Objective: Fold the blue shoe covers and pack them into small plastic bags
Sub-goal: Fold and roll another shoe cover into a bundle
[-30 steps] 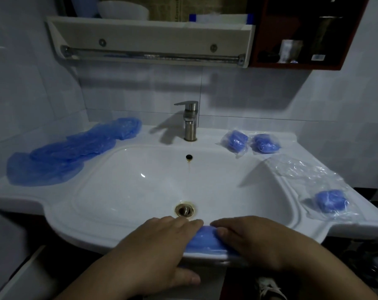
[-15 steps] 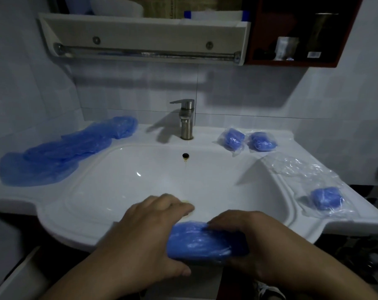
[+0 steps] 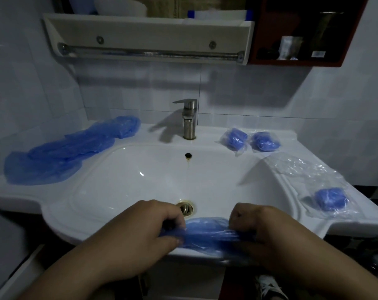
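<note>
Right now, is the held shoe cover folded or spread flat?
Folded: the shoe cover is a narrow strip on the sink rim, left hand and right hand gripping its ends.

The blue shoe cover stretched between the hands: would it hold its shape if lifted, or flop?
Probably floppy: the shoe cover wrinkles and drapes on the sink rim between the left hand and right hand gripping its ends. Likely light, since it looks like thin, translucent film. It may not stay folded unaided; the unfolded pile lies limp and rumpled.
</note>
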